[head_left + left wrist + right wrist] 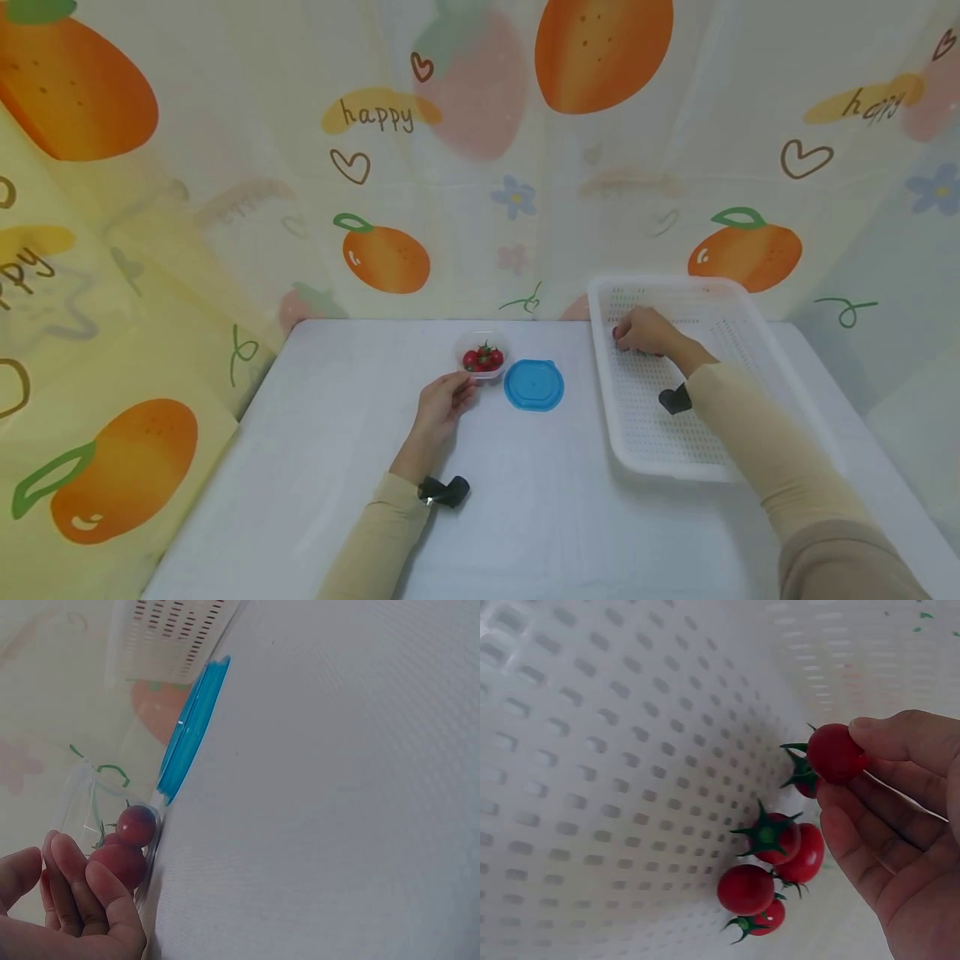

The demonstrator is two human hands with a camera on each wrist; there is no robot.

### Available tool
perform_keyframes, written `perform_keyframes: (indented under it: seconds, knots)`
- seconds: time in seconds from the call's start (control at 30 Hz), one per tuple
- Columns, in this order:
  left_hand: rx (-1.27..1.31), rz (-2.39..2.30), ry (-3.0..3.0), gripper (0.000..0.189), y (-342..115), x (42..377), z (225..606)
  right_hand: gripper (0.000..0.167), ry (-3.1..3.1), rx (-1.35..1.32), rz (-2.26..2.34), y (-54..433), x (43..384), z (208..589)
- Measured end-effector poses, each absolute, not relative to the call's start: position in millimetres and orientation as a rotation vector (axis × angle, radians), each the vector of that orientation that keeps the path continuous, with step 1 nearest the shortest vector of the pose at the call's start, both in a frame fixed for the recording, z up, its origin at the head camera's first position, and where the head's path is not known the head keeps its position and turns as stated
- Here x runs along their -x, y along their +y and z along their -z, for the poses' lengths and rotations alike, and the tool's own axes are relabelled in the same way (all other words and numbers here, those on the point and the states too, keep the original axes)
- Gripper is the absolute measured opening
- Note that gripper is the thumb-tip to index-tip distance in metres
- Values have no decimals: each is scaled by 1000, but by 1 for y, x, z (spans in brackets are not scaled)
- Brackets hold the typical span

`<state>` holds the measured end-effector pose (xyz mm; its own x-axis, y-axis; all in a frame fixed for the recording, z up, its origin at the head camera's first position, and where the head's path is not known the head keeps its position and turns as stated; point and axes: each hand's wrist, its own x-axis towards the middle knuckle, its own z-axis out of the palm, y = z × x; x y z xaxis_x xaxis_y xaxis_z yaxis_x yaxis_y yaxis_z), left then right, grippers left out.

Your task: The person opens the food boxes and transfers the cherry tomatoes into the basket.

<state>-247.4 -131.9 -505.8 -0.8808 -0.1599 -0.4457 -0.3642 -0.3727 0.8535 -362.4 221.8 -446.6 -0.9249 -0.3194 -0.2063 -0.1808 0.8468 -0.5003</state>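
A small clear plastic container point(491, 375) holds several red cherry tomatoes point(483, 358) with green stems. My left hand point(442, 404) is at its near left edge, fingertips against or very close to the wall; in the left wrist view the fingers point(105, 896) are loosely bent and the thumb stands apart. Inside the white perforated basket point(622, 442), my right hand point(648, 331) pinches a cherry tomato point(838, 754) between thumb and fingers. Several more tomatoes point(745, 889) lie below it on the basket floor; the right hand mostly hides them in the head view.
A round blue lid point(534, 385) lies on the white table point(525, 508), right of the container. The basket's raised rim point(611, 417) stands at the table's right side. Behind the table hangs a fruit-patterned cloth point(465, 250).
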Motion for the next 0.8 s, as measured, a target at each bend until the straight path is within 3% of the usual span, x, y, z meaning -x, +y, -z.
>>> perform_keyframes:
  seconds: [0.6,0.8]
  knots:
    - [696,-2391,1693,31,-132,248,506,15,2727,399,596,214,351,448]
    - [691,-2398,1685,30,-133,248,506,24,2721,346,634,215,349,446]
